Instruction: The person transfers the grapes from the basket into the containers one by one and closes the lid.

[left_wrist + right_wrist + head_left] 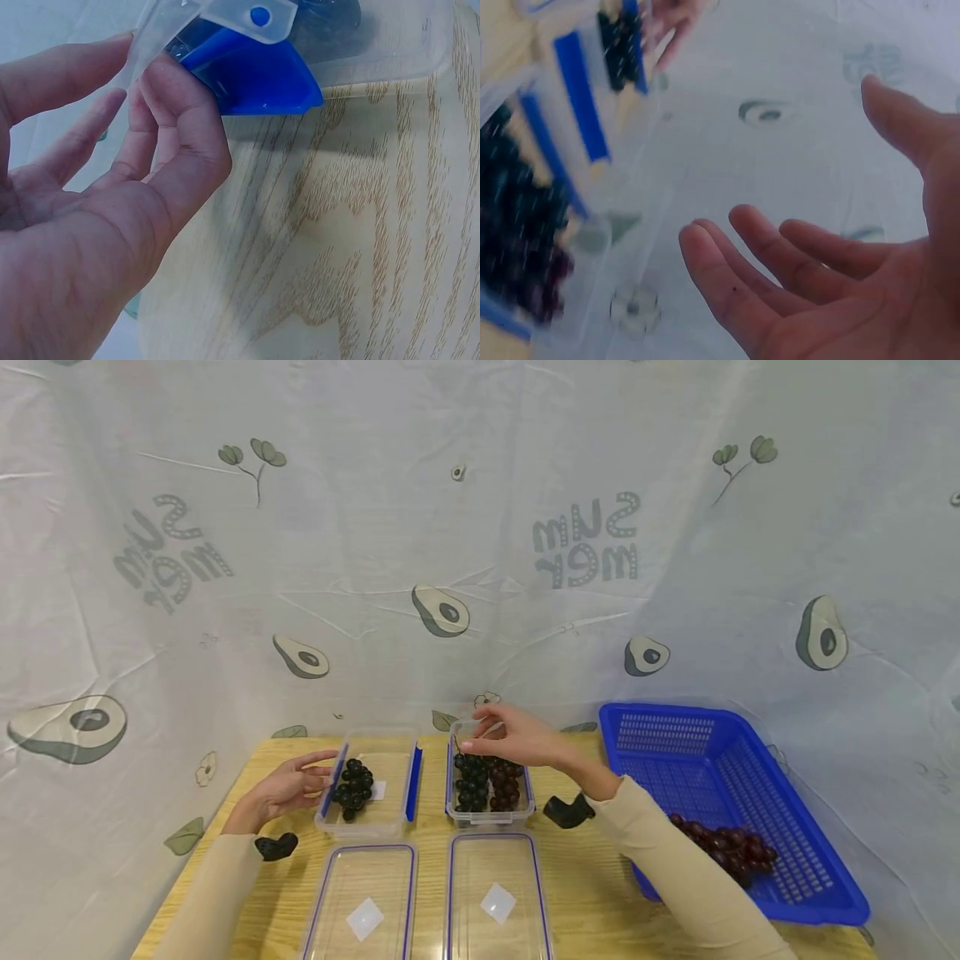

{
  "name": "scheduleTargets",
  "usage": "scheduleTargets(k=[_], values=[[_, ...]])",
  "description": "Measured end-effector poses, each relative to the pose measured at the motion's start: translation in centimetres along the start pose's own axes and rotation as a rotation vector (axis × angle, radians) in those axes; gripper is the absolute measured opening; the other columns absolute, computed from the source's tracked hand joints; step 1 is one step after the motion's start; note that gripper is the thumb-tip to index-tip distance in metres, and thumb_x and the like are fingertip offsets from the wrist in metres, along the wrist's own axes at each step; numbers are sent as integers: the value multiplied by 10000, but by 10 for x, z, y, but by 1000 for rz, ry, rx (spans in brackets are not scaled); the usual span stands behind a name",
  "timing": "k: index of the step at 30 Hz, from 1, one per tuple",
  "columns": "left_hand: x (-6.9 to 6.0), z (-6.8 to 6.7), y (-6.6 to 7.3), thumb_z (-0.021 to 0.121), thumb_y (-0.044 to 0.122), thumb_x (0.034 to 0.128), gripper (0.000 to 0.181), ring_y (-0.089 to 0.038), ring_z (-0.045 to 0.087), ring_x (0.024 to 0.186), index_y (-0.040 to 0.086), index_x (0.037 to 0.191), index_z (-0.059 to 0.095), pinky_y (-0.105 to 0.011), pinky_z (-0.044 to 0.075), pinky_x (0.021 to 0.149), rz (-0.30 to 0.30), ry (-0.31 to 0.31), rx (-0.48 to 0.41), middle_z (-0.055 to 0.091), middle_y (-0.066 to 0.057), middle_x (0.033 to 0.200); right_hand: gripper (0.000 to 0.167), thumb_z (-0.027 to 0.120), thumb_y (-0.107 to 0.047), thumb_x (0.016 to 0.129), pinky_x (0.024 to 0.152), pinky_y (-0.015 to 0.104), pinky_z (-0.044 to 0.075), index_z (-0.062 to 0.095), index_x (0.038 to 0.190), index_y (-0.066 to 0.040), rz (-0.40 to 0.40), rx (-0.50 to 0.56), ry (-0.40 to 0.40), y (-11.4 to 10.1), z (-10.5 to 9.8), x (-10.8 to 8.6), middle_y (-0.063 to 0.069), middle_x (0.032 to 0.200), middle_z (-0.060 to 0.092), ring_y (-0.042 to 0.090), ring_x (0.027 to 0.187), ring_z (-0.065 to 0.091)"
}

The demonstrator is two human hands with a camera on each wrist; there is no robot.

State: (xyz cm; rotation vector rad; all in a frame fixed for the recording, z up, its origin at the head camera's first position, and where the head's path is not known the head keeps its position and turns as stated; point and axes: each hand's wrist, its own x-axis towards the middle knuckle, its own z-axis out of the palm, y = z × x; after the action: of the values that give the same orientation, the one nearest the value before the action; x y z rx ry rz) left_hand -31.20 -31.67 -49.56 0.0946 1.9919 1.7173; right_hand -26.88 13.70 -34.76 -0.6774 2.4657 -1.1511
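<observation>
My left hand (288, 789) is at the left wall of the left clear container (375, 827); in the left wrist view its thumb and finger (176, 135) pinch the clear edge beside a blue latch (262, 79). One dark grape bunch (353, 789) lies inside. Over the back of the right clear container (491, 817) hovers my right hand (513, 739), its fingers spread and holding nothing in the right wrist view (817, 277). Below it, a dark green-black bunch (472, 783) and a dark red bunch (505, 783) lie side by side, a thin stem rising near the fingertips.
Two clear lids with blue seals, a left one (365, 881) and a right one (498, 868), lie in front of the containers. At the right, a blue basket (810, 827) holds red grapes (731, 850). A patterned curtain (480, 543) hangs behind the wooden table (585, 893).
</observation>
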Motion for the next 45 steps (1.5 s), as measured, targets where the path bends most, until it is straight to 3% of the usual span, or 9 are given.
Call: scheduleTargets(k=[5,10,18,23,29,39,45], values=[[3,-3,3,548,21,1053,726,-102,639,1059,67,1686,196,-315,545,835,8,9,14,369,-282,1600,826,713,-496,985,1100,535,515,368,1617,-91,56,-90,-1,31,-39,-48,201,1530,533,427,1408,539],[2,-5,1,543,15,1055,717,-109,627,1045,60,1683,200,-316,551,838,1,1,0,495,-155,1473,868,753,-469,962,1086,561,516,372,1606,-29,73,-236,-9,68,-63,-89,243,1522,540,463,1387,545],[3,0,-7,553,11,1056,709,-105,612,1009,58,1678,216,-296,542,837,9,-28,-45,564,-41,1336,838,812,-415,917,1023,598,535,471,1544,22,72,-293,-66,119,-80,-150,274,1523,552,501,1364,557],[2,2,-9,548,11,1062,701,-105,613,1004,63,1678,218,-291,547,839,9,-26,-52,590,3,1250,889,846,-405,880,1032,664,490,465,1525,73,145,-335,-136,153,-87,-179,310,1516,539,554,1350,537],[3,-3,-8,518,12,1074,684,-89,613,970,57,1680,204,-288,547,821,22,-13,-40,600,27,1207,936,917,-342,806,1023,721,456,473,1500,102,231,-371,-208,181,-90,-196,342,1496,530,609,1353,485],[3,-4,-8,545,60,1081,703,-78,623,941,48,1682,181,-288,547,809,36,-30,-41,615,27,1223,980,962,-263,742,1031,729,447,465,1490,129,317,-392,-194,201,-80,-201,387,1477,518,622,1341,485],[2,-3,-10,518,56,1091,687,-73,623,935,54,1686,174,-292,544,807,42,-26,-52,623,33,1235,943,964,-277,737,1007,714,473,500,1451,126,323,-444,-179,205,-78,-195,356,1397,591,589,1283,547]])
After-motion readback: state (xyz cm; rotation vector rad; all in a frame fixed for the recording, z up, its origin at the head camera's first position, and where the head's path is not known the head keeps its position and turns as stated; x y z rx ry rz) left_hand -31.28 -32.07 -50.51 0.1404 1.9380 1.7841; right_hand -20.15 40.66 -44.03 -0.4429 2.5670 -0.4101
